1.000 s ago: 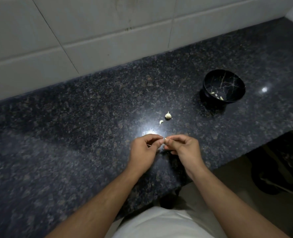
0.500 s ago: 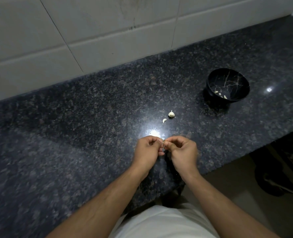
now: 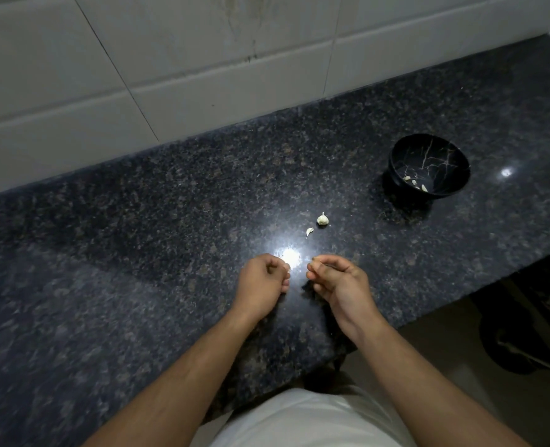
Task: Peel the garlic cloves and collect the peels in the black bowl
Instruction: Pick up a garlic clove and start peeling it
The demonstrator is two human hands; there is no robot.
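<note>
My left hand (image 3: 262, 285) hovers low over the dark granite counter (image 3: 138, 253) with its fingers curled in; a pale bit of a garlic clove shows at its fingertips. A short gap to the right, my right hand (image 3: 338, 282) pinches thumb and fingertips together on what looks like a sliver of peel, mostly hidden. Beyond the hands lie a whole garlic clove (image 3: 322, 219) and a small pale peel piece (image 3: 309, 232). The black bowl (image 3: 444, 156) with gold veins stands far right and holds a few peel scraps (image 3: 415, 183).
A white tiled wall (image 3: 202, 75) runs along the back of the counter. The counter's front edge cuts diagonally at the lower right, with floor and a dark object (image 3: 518, 343) below it. A bright light glare (image 3: 289, 256) sits between the hands.
My hands, joined at the fingertips on one clove before, have pulled apart. The left went slightly left, the right slightly right. Bowl and loose garlic stay put.
</note>
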